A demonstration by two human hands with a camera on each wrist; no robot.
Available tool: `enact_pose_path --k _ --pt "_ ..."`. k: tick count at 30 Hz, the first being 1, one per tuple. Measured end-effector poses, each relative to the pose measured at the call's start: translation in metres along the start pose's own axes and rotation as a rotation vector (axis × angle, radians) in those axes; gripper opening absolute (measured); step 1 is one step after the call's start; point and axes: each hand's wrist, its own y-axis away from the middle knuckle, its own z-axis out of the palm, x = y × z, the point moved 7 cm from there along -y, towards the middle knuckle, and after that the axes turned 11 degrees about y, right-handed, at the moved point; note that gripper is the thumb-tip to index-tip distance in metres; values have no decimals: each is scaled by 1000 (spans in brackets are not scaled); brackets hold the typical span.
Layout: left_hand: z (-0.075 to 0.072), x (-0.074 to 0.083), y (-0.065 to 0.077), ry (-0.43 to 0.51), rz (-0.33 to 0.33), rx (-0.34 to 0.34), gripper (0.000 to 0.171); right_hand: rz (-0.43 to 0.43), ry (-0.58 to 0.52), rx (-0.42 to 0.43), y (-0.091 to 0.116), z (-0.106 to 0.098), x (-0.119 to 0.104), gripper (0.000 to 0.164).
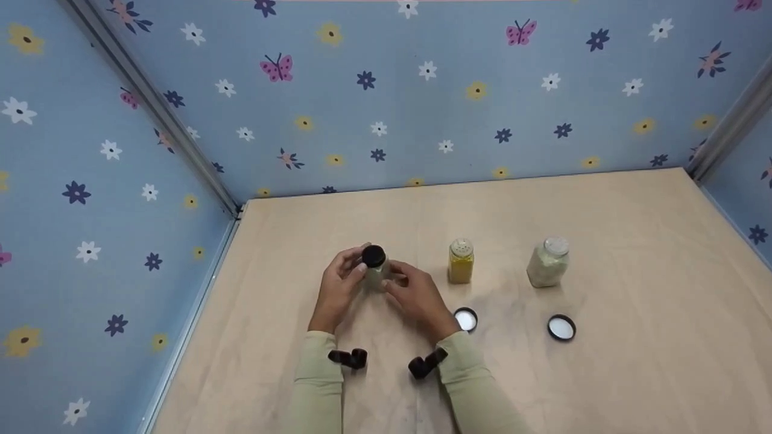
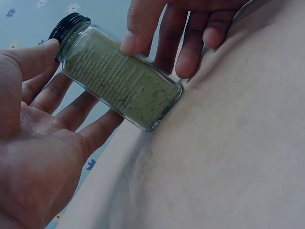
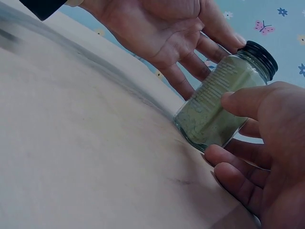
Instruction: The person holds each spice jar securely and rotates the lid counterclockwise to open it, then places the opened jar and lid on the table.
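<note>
A glass spice jar (image 1: 377, 279) of green powder stands tilted between both hands, its bottom edge at the table. Its black screw cap (image 1: 373, 256) sits on top, and white print covers one side. My left hand (image 1: 338, 292) holds the jar near its neck, thumb at the cap's edge and fingers behind the glass, as the left wrist view shows. From the other side my right hand (image 1: 419, 295) grips the jar's body; in the right wrist view its thumb (image 3: 245, 101) lies across the glass and the fingers curl around near the bottom.
Right of the hands stand a yellow-filled shaker jar (image 1: 461, 262) and a larger jar of pale powder (image 1: 548, 263), both without black caps. Two black lids with white insides lie nearer, one lid (image 1: 465, 320) by the right wrist, another lid (image 1: 561, 328) farther right. Flowered walls enclose the table (image 1: 651, 289).
</note>
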Motion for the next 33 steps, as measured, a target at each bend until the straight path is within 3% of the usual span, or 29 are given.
enact_pose_path --k 11,18,22,27,33 --pt "-3 -1 -1 18 -18 49 37 9 12 8 -2 0 1 47" --pt "1 0 -2 -9 -1 -4 49 5 16 -2 -1 2 1 47" --pt "3 -2 -3 2 -26 -35 55 14 24 -2 -1 2 2 47" --pt "3 -4 -3 -25 -44 -44 54 6 25 2 -1 2 2 47" --pt "3 -1 -3 -24 -15 -44 50 -2 34 4 -1 1 1 47"
